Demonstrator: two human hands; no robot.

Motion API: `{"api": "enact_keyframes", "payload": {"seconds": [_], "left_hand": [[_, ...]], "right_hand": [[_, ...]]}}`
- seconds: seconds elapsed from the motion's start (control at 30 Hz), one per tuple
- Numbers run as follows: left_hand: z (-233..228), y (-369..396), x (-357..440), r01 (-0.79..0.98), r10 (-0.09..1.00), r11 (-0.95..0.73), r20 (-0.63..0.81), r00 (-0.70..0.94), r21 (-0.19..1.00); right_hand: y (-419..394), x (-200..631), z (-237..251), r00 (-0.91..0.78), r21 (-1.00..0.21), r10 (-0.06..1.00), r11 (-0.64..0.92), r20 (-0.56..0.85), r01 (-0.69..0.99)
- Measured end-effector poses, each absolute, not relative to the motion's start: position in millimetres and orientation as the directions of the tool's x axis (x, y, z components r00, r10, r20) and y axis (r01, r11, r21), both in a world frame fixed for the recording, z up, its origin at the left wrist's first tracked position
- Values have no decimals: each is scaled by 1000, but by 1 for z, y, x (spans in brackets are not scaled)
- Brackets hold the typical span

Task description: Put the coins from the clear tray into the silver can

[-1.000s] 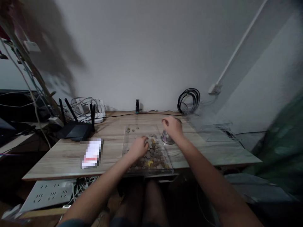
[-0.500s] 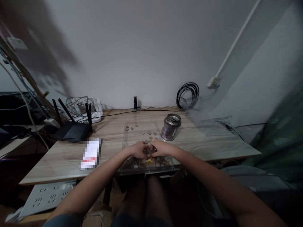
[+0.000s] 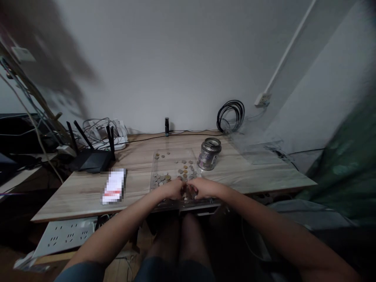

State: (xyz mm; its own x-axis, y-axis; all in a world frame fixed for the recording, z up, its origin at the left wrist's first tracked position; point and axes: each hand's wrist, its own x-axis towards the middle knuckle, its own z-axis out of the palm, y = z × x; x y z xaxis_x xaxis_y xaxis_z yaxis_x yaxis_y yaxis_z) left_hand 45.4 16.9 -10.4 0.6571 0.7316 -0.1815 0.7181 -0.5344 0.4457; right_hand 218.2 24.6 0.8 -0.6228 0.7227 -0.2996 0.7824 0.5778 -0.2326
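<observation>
- Grip of left hand (image 3: pixel 175 189) and right hand (image 3: pixel 202 188): fingers half curled, nearly meeting; cannot tell whether coins (image 3: pixel 167 178) are held.
- Coins lie around and beyond both, in the tray (image 3: pixel 164 165) by the surface's (image 3: pixel 135 164) front edge.
- Upright tin (image 3: pixel 207 158) stands beyond the right hand, the nearer one.

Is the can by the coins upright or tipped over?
Upright: the can stands on the table, its round top facing up.
</observation>
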Motion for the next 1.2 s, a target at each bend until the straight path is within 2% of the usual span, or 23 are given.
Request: {"api": "enact_keyframes", "payload": {"seconds": [0.1, 0.23, 0.37, 0.5, 0.63, 0.7, 0.77, 0.83, 0.9, 0.93, 1.03, 1.13, 1.2], "left_hand": [[-11, 16, 45, 711, 723, -554, -174, 669, 433], [-8, 17, 44, 690, 660, -544, -265, 703, 477], [-3, 22, 43, 678, 640, -506, -294, 710, 534], [-2, 24, 43, 706, 617, -420, -390, 683, 571], [-7, 20, 41, 657, 640, -413, -312, 702, 630], [-13, 18, 39, 628, 666, -332, -296, 684, 703], [-19, 16, 37, 586, 727, -179, -295, 620, 790], [-23, 16, 37, 460, 815, 29, -288, 503, 887], [-25, 17, 38, 177, 881, 240, -290, 373, 955], [-25, 17, 39, -5, 897, 323, -305, 319, 946], [-24, 20, 42, -458, 890, 455, -408, 203, 764], [-24, 21, 51, -645, 833, 508, -518, 197, 571], [-25, 20, 58, -695, 824, 519, -507, 253, 497]], "right_hand": [[25, 220, -3, -642, -259, 702, 588, -307, 766], [25, 220, -5, -668, -309, 682, 593, -297, 743], [26, 218, 3, -663, -354, 639, 560, -390, 749], [29, 215, 11, -651, -328, 581, 569, -489, 754], [31, 212, 12, -646, -298, 587, 584, -488, 756], [33, 212, 11, -644, -301, 587, 580, -490, 757], [35, 213, 11, -640, -332, 571, 556, -514, 762], [38, 215, 9, -641, -392, 541, 512, -545, 764], [41, 219, 8, -646, -459, 515, 455, -563, 763], [43, 221, 8, -647, -496, 510, 416, -566, 762], [51, 224, 11, -628, -625, 580, 243, -519, 741], [58, 217, 15, -568, -790, 751, 103, -336, 604], [61, 206, 16, -509, -834, 833, 115, -214, 539]]}}
